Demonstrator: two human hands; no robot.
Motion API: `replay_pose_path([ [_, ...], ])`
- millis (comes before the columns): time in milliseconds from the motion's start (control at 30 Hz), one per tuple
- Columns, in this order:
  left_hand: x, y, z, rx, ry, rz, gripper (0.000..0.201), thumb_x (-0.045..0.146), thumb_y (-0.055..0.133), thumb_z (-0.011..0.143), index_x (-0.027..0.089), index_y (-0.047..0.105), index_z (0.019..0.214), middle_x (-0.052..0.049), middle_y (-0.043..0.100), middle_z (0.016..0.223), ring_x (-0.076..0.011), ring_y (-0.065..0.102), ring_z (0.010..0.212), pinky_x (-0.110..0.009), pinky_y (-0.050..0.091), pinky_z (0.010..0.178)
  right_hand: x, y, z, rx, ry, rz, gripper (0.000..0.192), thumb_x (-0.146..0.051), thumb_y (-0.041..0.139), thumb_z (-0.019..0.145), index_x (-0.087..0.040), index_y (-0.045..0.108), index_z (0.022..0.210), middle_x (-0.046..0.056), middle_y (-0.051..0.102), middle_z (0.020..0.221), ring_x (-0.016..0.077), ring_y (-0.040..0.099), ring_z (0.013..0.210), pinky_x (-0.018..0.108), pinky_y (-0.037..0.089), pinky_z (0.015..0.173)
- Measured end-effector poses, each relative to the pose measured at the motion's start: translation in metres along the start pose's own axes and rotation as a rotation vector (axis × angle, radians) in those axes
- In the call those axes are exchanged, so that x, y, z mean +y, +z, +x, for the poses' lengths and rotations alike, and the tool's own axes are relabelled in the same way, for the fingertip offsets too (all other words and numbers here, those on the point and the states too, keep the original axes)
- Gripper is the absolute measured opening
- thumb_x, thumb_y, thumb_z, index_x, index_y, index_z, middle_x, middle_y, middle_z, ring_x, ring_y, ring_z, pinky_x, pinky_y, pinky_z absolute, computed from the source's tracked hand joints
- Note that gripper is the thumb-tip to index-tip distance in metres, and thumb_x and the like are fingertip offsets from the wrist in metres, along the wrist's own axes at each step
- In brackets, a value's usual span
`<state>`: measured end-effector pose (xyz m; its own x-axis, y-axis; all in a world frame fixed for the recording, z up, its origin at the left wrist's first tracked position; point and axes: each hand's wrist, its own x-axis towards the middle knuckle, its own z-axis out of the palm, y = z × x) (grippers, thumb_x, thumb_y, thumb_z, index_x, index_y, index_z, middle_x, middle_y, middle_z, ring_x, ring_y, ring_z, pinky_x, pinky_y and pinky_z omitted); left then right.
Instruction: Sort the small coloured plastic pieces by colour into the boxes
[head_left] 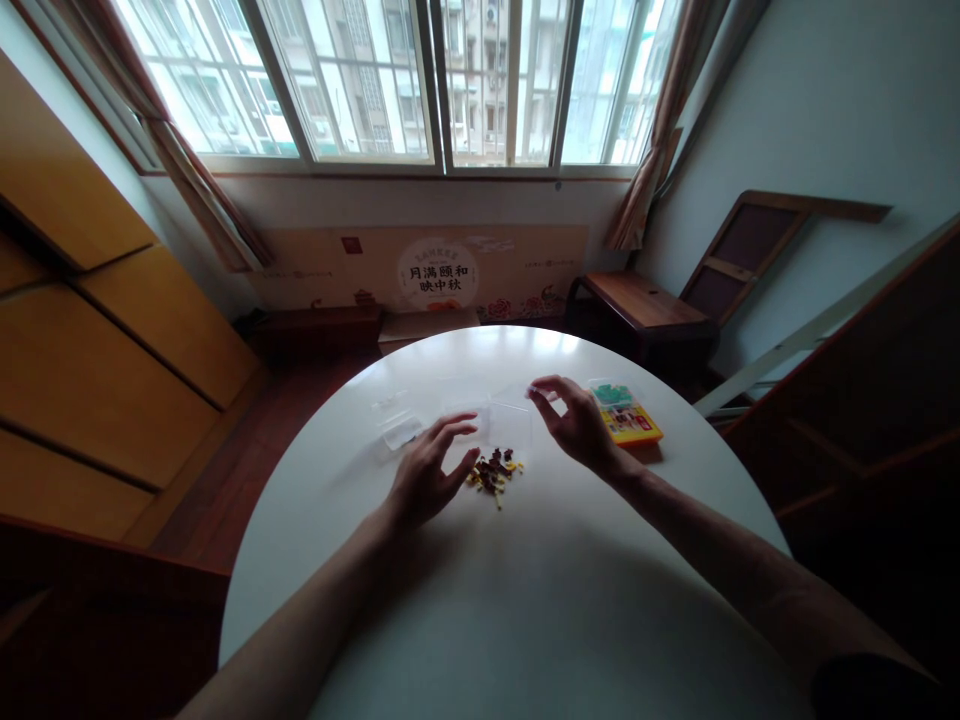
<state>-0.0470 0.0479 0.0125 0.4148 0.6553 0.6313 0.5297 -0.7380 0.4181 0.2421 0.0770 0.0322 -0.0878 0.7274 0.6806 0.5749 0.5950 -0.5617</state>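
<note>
My left hand (pixel 433 468) is over the table with its thumb and fingers apart, holding nothing. Just beyond its thumb lies a small pile of dark brown and yellow pieces (pixel 495 472), too small to name. A clear plastic tray (pixel 508 428) lies behind the pile, between my hands. My right hand (pixel 576 425) is raised at the tray's far right, thumb and fingertips pinched together on a clear plastic piece (pixel 512 394), whose outline is faint. Close to the right wrist lies a yellow box (pixel 637 424), with a clear container of green pieces (pixel 613 394) at its far side.
All this is on a round white table (pixel 480 620). More clear plastic containers (pixel 401 430) stand to the left of my left hand. Beyond the table are a printed cardboard panel (pixel 300 265), a wooden stool (pixel 649 305) and a window. Orange cabinets (pixel 135 390) line the left.
</note>
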Motion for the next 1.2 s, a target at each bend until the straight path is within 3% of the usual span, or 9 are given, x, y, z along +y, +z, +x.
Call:
replay_pose_path([
  [133, -0.004, -0.002, -0.004, -0.070, 0.019, 0.049, 0.027, 0.034, 0.067, 0.106, 0.025, 0.068, 0.132, -0.011, 0.075, 0.139, -0.0290, 0.075, 0.122, -0.049, 0.063, 0.104, 0.014, -0.013, 0.039, -0.185, -0.137, -0.189, 0.017, -0.027, 0.061, 0.109, -0.024, 0.077, 0.115, 0.008, 0.081, 0.111, 0.0270, 0.074, 0.102, 0.044, 0.061, 0.094],
  [267, -0.008, -0.002, -0.006, -0.123, 0.062, 0.051, 0.024, 0.032, 0.066, 0.106, 0.028, 0.073, 0.129, -0.008, 0.078, 0.134, -0.0268, 0.077, 0.116, -0.046, 0.064, 0.101, 0.033, -0.008, 0.064, -0.280, -0.193, -0.298, 0.017, -0.020, 0.063, 0.108, -0.024, 0.079, 0.109, 0.008, 0.082, 0.107, 0.0259, 0.073, 0.100, 0.041, 0.058, 0.092],
  [500, -0.010, -0.003, -0.006, -0.153, 0.059, 0.037, 0.023, 0.032, 0.064, 0.108, 0.028, 0.077, 0.127, -0.008, 0.078, 0.131, -0.0250, 0.077, 0.113, -0.046, 0.064, 0.101, 0.063, 0.027, 0.068, -0.356, -0.187, -0.254, 0.016, -0.019, 0.062, 0.107, -0.022, 0.078, 0.109, 0.007, 0.082, 0.107, 0.0226, 0.072, 0.098, 0.037, 0.058, 0.092],
  [633, -0.009, -0.004, -0.005, -0.188, 0.054, 0.021, 0.023, 0.033, 0.062, 0.110, 0.029, 0.078, 0.126, -0.008, 0.078, 0.132, -0.0249, 0.077, 0.112, -0.045, 0.063, 0.101, 0.065, 0.029, 0.063, -0.335, -0.162, -0.267, 0.024, -0.028, 0.071, 0.102, -0.020, 0.073, 0.125, 0.009, 0.081, 0.113, 0.0253, 0.073, 0.103, 0.041, 0.059, 0.098],
  [767, -0.008, -0.003, -0.004, -0.180, 0.051, 0.028, 0.022, 0.035, 0.063, 0.109, 0.030, 0.079, 0.123, -0.008, 0.079, 0.129, -0.0253, 0.078, 0.109, -0.045, 0.063, 0.099, 0.063, 0.002, 0.058, -0.308, -0.175, -0.356, 0.040, -0.034, 0.071, 0.099, -0.018, 0.068, 0.135, 0.015, 0.076, 0.131, 0.0331, 0.070, 0.119, 0.051, 0.056, 0.108],
  [933, -0.009, -0.002, -0.005, -0.217, 0.057, 0.052, 0.022, 0.034, 0.063, 0.109, 0.029, 0.078, 0.124, -0.007, 0.080, 0.129, -0.0260, 0.078, 0.111, -0.044, 0.062, 0.100, 0.073, -0.065, 0.043, -0.311, -0.004, -0.572, 0.041, -0.037, 0.066, 0.098, -0.016, 0.070, 0.133, 0.017, 0.076, 0.132, 0.0370, 0.070, 0.121, 0.051, 0.055, 0.109],
  [1100, -0.007, 0.000, -0.002, -0.223, 0.082, 0.068, 0.022, 0.035, 0.062, 0.110, 0.029, 0.077, 0.125, -0.007, 0.080, 0.130, -0.0256, 0.077, 0.112, -0.043, 0.062, 0.099, 0.099, -0.116, 0.018, -0.424, 0.245, -0.736, 0.076, -0.067, 0.070, 0.094, -0.012, 0.063, 0.147, 0.023, 0.070, 0.143, 0.0433, 0.069, 0.126, 0.052, 0.056, 0.107],
  [1200, -0.005, 0.003, 0.000, -0.223, 0.095, 0.079, 0.023, 0.035, 0.061, 0.110, 0.028, 0.077, 0.126, -0.007, 0.079, 0.131, -0.0254, 0.077, 0.113, -0.043, 0.062, 0.098, 0.113, -0.130, 0.005, -0.527, 0.236, -0.657, 0.089, -0.073, 0.076, 0.088, -0.013, 0.059, 0.153, 0.022, 0.065, 0.152, 0.0416, 0.067, 0.134, 0.049, 0.053, 0.114],
])
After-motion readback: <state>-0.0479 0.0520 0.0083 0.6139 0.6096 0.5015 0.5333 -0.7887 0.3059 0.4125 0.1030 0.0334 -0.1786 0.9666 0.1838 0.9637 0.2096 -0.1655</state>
